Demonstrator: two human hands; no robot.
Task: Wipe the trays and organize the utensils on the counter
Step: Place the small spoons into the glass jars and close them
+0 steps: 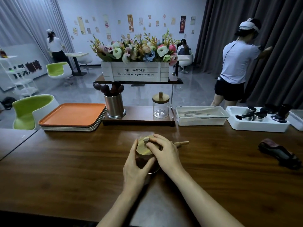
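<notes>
My left hand (135, 167) grips a jar (143, 161); my right hand (164, 154) cups its lid (142, 149). Trays (72, 116) sit stacked, seemingly done; sorting utensils appears unfinished.

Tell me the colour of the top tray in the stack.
Orange. The top tray shows best in the head view.

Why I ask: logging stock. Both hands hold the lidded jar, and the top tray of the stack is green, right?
No: in the head view the top tray is orange, not green. The left hand and right hand do hold the lidded jar.
</notes>
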